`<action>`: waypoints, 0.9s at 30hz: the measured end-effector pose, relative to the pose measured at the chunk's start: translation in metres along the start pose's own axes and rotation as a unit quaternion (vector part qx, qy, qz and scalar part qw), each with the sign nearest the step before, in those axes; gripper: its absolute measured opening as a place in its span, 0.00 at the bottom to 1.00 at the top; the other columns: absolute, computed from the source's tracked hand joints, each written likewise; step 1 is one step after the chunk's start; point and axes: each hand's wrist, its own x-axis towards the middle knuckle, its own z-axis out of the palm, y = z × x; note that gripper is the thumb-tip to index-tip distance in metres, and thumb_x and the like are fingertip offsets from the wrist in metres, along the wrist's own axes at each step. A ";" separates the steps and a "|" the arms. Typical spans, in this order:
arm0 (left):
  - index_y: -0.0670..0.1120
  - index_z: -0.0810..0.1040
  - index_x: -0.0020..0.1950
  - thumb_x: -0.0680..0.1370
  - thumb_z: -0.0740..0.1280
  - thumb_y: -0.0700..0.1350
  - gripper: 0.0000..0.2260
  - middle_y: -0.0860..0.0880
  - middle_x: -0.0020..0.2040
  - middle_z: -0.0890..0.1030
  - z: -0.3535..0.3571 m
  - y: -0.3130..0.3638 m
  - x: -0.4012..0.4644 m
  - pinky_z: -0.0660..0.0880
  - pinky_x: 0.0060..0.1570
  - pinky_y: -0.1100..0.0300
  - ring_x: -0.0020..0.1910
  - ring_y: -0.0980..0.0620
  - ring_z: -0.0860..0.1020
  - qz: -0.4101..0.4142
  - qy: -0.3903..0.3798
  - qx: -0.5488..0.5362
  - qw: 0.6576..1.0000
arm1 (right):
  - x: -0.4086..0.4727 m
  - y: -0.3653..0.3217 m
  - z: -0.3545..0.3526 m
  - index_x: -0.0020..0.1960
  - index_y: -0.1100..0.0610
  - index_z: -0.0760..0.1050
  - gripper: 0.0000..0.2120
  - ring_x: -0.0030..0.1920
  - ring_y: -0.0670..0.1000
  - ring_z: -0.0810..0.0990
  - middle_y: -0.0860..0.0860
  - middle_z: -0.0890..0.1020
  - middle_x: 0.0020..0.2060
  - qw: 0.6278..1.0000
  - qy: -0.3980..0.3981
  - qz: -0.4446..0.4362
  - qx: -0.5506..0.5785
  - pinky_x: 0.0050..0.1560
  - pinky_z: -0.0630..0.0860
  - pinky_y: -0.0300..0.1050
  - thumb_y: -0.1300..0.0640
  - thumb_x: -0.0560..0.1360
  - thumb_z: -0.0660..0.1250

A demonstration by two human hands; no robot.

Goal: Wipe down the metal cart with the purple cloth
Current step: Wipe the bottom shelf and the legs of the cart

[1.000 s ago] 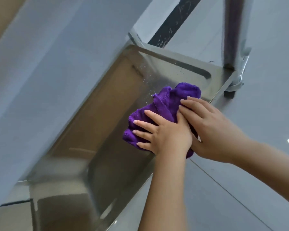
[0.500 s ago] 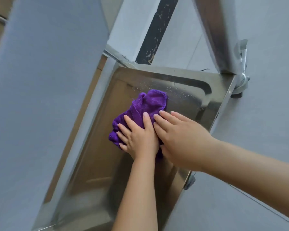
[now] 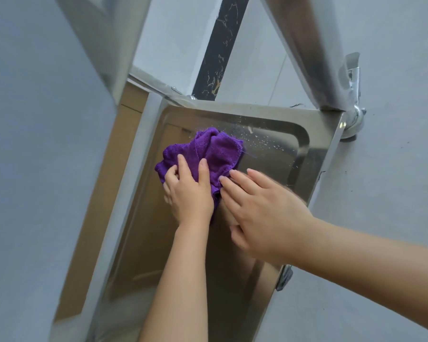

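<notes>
Your left hand [image 3: 188, 193] curls its fingers into the purple cloth [image 3: 220, 149], far-left on the steel tray [image 3: 319, 134]. Your right hand [image 3: 265, 213] lies flat, fingertips touching the cloth. Droplets [image 3: 265, 141] speckle the far-right corner, so the wiping looks partway done.

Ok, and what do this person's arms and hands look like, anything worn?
Nothing worn that shows. The left forearm and right forearm are bare, with no sleeves in view. The left hand and right hand have no gloves, rings, watch or bracelet; the nails look short and unpainted.
</notes>
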 end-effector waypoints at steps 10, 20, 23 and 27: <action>0.44 0.44 0.77 0.76 0.51 0.67 0.39 0.40 0.77 0.47 0.009 0.058 0.044 0.43 0.71 0.37 0.75 0.40 0.45 -0.276 -0.071 -0.123 0.951 | -0.005 0.001 -0.003 0.53 0.62 0.81 0.22 0.58 0.61 0.77 0.60 0.81 0.54 1.000 0.015 -0.014 0.000 0.66 0.68 0.53 0.50 0.66 0.61; 0.51 0.60 0.74 0.71 0.60 0.65 0.35 0.49 0.74 0.63 0.010 0.009 0.089 0.52 0.71 0.43 0.73 0.49 0.60 0.011 -0.043 -0.171 0.984 | -0.005 0.001 -0.004 0.44 0.58 0.81 0.19 0.50 0.59 0.79 0.56 0.82 0.45 0.999 0.038 -0.020 0.004 0.66 0.68 0.52 0.52 0.68 0.53; 0.55 0.65 0.69 0.63 0.62 0.64 0.35 0.50 0.66 0.73 0.010 0.005 0.105 0.61 0.69 0.45 0.66 0.47 0.69 -0.025 -0.059 -0.242 0.968 | -0.006 0.002 -0.004 0.42 0.57 0.80 0.18 0.48 0.57 0.79 0.54 0.82 0.42 0.998 0.049 -0.025 0.001 0.65 0.69 0.52 0.53 0.69 0.53; 0.48 0.73 0.58 0.64 0.63 0.50 0.22 0.47 0.53 0.78 0.000 0.024 0.136 0.76 0.50 0.55 0.49 0.46 0.78 -0.146 -0.079 -0.312 0.935 | -0.006 0.003 -0.004 0.39 0.56 0.79 0.13 0.45 0.55 0.79 0.52 0.80 0.40 0.998 0.053 -0.036 0.014 0.65 0.70 0.50 0.53 0.68 0.56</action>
